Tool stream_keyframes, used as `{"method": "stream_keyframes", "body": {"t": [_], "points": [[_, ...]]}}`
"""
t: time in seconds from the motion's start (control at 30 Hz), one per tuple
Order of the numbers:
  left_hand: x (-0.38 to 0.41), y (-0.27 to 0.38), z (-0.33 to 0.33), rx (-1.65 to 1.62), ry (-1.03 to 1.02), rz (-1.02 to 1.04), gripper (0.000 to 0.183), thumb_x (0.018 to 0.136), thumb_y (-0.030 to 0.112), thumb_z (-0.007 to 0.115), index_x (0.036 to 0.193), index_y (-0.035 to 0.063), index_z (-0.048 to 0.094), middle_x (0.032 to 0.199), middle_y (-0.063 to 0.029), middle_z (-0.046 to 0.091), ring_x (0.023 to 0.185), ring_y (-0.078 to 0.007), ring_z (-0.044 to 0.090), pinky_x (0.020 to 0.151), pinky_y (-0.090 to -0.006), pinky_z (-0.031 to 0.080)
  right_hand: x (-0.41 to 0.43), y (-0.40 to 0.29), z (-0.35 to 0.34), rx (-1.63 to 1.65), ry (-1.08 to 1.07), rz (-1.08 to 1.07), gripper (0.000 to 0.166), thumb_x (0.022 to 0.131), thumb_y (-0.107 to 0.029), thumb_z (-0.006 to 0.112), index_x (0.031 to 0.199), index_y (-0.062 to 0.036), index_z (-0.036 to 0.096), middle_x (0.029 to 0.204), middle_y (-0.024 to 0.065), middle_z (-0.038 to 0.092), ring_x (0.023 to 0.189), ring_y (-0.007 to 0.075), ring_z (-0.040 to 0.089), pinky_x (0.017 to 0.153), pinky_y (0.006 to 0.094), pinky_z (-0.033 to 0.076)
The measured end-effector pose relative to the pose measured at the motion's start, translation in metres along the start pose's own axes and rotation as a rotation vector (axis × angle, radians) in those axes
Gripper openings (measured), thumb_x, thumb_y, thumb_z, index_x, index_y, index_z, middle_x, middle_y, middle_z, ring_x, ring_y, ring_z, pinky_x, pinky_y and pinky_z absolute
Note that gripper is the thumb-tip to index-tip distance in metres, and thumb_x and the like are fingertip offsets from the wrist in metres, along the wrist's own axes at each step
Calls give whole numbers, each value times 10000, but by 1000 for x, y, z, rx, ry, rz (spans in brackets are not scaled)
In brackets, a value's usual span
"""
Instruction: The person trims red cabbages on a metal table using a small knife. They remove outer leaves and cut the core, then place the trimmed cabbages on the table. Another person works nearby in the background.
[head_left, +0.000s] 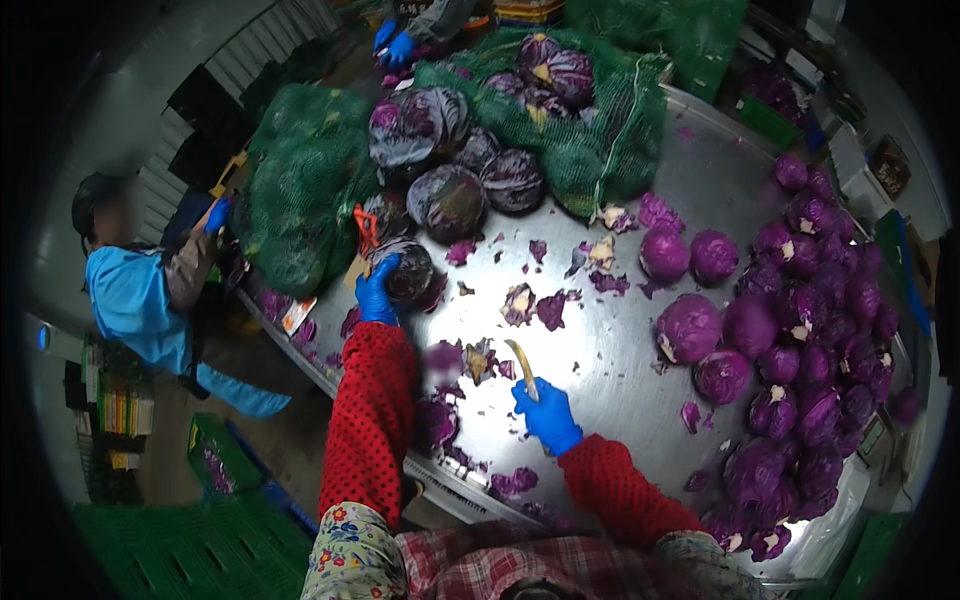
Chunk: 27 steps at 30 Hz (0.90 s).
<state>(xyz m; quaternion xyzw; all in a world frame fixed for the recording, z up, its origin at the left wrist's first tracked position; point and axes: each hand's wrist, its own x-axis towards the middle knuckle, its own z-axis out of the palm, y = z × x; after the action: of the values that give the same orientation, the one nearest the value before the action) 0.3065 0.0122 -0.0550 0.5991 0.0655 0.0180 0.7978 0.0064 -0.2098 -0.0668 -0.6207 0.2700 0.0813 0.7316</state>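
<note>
My left hand (376, 294), in a blue glove, grips the near left side of a dark, untrimmed red cabbage (409, 270) on the metal table (615, 397). My gloved right hand (549, 417) holds a small knife with a curved blade (523, 363), its tip pointing away from me and up to the left. Between the hands lie a cut cabbage stump (478, 363) and loose purple leaves (436, 420). Beyond my left hand sit more untrimmed cabbages (447, 202), beside an orange tie (365, 229).
Trimmed purple cabbages (814, 360) are heaped along the right side. Green mesh sacks (307, 187) with cabbages stand at the far left and back. A person in a blue apron (139, 300) stands at left; another person's gloved hands (396, 49) show at the back. Green crates (187, 547) stand lower left.
</note>
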Motion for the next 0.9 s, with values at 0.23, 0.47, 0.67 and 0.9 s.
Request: {"method": "stream_keyframes", "body": {"t": [0.23,0.47,0.67,0.9], "points": [[-201,107,20,1126,-510,-1,923,533,360,890,1269,43,432,1077,-165,640,944,-279,655,855,-359,521,-11,-11,8,-6,-104,-13,351,898,-229,671,1162,-21,571,686,34,608,503,83,522,445,260,443],[-287,34,32,661,-280,0,930,527,272,930,1282,-36,481,1151,-146,591,1046,-239,602,927,-346,497,-53,-34,-15,-568,-149,-787,481,891,-121,559,1365,-126,476,932,139,597,667,331,619,602,395,507],[-282,37,33,1038,-404,-71,1075,439,409,935,1288,-56,467,1208,-232,564,1087,-330,593,953,-379,490,-73,-28,-44,-1001,-165,-805,469,929,-203,530,1387,-149,445,854,118,585,598,302,611,525,421,501],[-255,51,56,1119,-455,-232,1001,458,476,910,1184,-91,517,1128,-252,630,1029,-332,645,905,-377,519,-68,-20,-38,-1126,-106,-789,227,860,-123,562,1070,-52,512,810,127,587,597,301,626,495,413,497]]}}
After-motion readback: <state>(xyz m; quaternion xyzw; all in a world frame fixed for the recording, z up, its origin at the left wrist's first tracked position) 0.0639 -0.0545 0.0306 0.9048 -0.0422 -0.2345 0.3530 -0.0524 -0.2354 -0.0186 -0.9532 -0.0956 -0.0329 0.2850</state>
